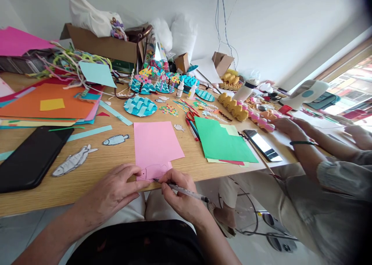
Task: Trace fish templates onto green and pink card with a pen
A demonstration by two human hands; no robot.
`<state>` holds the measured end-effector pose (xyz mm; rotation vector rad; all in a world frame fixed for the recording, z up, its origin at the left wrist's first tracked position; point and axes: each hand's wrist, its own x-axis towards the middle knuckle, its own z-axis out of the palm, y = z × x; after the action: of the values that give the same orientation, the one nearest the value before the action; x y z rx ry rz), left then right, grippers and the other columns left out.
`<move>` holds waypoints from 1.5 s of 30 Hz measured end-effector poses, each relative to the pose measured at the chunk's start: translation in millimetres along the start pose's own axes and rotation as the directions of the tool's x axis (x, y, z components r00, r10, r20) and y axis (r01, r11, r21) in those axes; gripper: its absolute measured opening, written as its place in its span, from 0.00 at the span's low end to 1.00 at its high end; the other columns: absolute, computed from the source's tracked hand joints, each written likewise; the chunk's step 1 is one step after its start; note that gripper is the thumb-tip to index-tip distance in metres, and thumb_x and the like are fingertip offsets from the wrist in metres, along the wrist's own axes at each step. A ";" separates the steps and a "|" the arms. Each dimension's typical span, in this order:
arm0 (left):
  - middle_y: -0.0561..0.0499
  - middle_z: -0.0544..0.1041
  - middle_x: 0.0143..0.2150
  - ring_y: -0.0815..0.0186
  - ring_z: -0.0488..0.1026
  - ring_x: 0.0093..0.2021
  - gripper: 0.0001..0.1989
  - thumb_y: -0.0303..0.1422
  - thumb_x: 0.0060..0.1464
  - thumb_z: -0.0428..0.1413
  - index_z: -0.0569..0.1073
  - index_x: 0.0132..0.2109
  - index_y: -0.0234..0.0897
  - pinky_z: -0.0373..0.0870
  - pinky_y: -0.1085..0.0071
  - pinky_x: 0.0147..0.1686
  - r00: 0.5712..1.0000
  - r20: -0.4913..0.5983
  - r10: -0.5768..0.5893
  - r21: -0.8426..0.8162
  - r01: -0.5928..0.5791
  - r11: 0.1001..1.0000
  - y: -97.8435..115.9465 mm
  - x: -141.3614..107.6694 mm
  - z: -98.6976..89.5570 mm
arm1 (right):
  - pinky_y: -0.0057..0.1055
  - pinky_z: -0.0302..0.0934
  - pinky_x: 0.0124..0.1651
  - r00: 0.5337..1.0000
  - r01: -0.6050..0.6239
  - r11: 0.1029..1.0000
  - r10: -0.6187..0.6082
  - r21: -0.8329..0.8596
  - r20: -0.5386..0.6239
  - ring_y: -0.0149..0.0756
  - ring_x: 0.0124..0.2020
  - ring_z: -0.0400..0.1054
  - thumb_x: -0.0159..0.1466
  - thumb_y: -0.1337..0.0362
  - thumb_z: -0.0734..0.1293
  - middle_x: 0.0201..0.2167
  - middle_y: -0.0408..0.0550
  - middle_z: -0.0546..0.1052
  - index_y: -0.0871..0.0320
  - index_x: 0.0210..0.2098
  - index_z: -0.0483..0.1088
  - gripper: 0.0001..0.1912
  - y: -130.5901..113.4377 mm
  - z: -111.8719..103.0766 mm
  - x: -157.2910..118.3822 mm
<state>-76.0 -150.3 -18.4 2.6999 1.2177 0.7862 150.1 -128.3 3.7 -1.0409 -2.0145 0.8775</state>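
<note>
A pink sheet of paper [157, 141] lies at the table's front edge, with a fish outline [152, 171] drawn near its lower end. My left hand [116, 189] rests its outstretched fingers on the sheet's lower left corner and the table. Between the thumb and fingers of my right hand [180, 195] is a pen [188, 192], its tip touching the paper beneath the fish. Left of the sheet are paper fish cut-outs, a small one [115, 140] and a larger one [74, 160]. Another tiny fish [179, 128] lies to the right.
A black phone [31, 156] and stacked coloured paper [31, 102] are at left. Green paper [223, 139], scissors [192, 116] and another phone [263, 145] lie right. Blue wave-patterned discs [140, 105] and glue bottles [180, 90] stand behind. A co-worker's arms [305, 141] reach in at right.
</note>
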 end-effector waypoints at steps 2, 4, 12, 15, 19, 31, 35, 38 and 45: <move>0.49 0.69 0.47 0.62 0.67 0.48 0.15 0.30 0.65 0.46 0.73 0.52 0.48 0.67 0.68 0.47 1.000 -0.007 0.011 -0.001 -0.011 1.000 -0.2 0.1 0.1 | 0.23 0.54 0.28 1.000 0.006 1.000 -0.006 -0.002 -0.004 0.28 0.23 0.60 0.56 0.70 0.60 0.20 0.39 0.67 0.56 0.28 0.67 0.05 0.2 0.1 0.2; 0.49 0.69 0.46 0.62 0.68 0.47 0.15 0.30 0.65 0.46 0.73 0.51 0.48 0.67 0.68 0.46 1.000 -0.016 0.012 -0.002 -0.012 1.000 0.0 0.3 0.1 | 0.23 0.55 0.29 1.000 0.013 1.000 -0.013 -0.004 -0.008 0.29 0.24 0.61 0.56 0.71 0.60 0.21 0.39 0.68 0.56 0.28 0.66 0.05 -0.1 -0.2 0.4; 0.49 0.69 0.47 0.61 0.68 0.48 0.15 0.30 0.64 0.46 0.72 0.53 0.50 0.67 0.66 0.48 1.000 0.001 -0.003 -0.005 0.003 1.000 -0.2 -1.1 0.4 | 0.23 0.54 0.27 1.000 -0.004 1.000 0.004 -0.002 -0.014 0.28 0.21 0.59 0.56 0.70 0.60 0.19 0.38 0.66 0.56 0.27 0.66 0.05 0.5 -0.5 0.8; 0.49 0.69 0.47 0.62 0.68 0.48 0.15 0.30 0.65 0.46 0.72 0.53 0.50 0.68 0.67 0.47 1.000 0.014 -0.016 -0.014 0.016 1.000 1.0 -0.8 -0.4 | 0.23 0.55 0.28 1.000 0.012 1.000 -0.012 -0.006 -0.015 0.28 0.22 0.60 0.56 0.71 0.60 0.20 0.39 0.68 0.56 0.28 0.66 0.05 0.6 0.0 0.6; 0.49 0.70 0.46 0.62 0.68 0.47 0.15 0.30 0.65 0.46 0.72 0.53 0.50 0.68 0.67 0.46 1.000 0.008 -0.019 -0.019 0.020 1.000 2.2 0.0 -1.4 | 0.23 0.55 0.29 1.000 0.018 1.000 -0.018 -0.007 -0.010 0.29 0.23 0.61 0.55 0.71 0.60 0.21 0.39 0.68 0.56 0.27 0.66 0.05 -0.3 -0.7 0.5; 0.48 0.68 0.47 0.62 0.67 0.48 0.15 0.30 0.65 0.46 0.72 0.53 0.49 0.68 0.67 0.46 1.000 0.015 -0.011 -0.004 0.011 1.000 2.9 0.7 -1.3 | 0.24 0.54 0.28 1.000 -0.008 1.000 0.008 -0.007 -0.008 0.28 0.22 0.60 0.56 0.70 0.61 0.20 0.39 0.67 0.56 0.27 0.67 0.05 1.4 -3.8 -1.3; 0.49 0.69 0.47 0.62 0.68 0.48 0.15 0.28 0.64 0.48 0.73 0.52 0.50 0.68 0.68 0.47 0.999 0.007 -0.032 -0.016 0.032 0.999 3.2 -0.4 -1.3 | 0.24 0.54 0.28 1.000 -0.003 1.000 0.003 -0.013 0.002 0.28 0.22 0.59 0.56 0.70 0.61 0.20 0.39 0.68 0.56 0.28 0.67 0.05 0.7 -2.7 -0.3; 0.49 0.70 0.47 0.62 0.68 0.49 0.14 0.29 0.63 0.48 0.73 0.51 0.49 0.68 0.67 0.48 0.999 0.012 -0.039 -0.022 0.039 0.999 3.0 -1.3 -1.4 | 0.24 0.54 0.29 1.000 0.001 1.000 -0.001 -0.023 -0.003 0.28 0.22 0.59 0.56 0.70 0.61 0.20 0.39 0.68 0.56 0.28 0.67 0.05 0.3 -2.3 0.4; 0.50 0.70 0.48 0.62 0.67 0.50 0.16 0.28 0.62 0.49 0.72 0.52 0.51 0.67 0.67 0.49 0.999 0.012 -0.045 -0.014 0.045 0.999 0.8 -2.8 1.2 | 0.23 0.53 0.27 1.000 0.000 1.000 0.000 -0.006 0.000 0.28 0.21 0.58 0.55 0.70 0.60 0.19 0.38 0.66 0.56 0.27 0.66 0.05 0.9 -3.4 0.6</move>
<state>-76.4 -152.7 -20.3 2.6517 1.2606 0.7697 152.9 -126.5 4.9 -1.0447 -2.0184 0.8718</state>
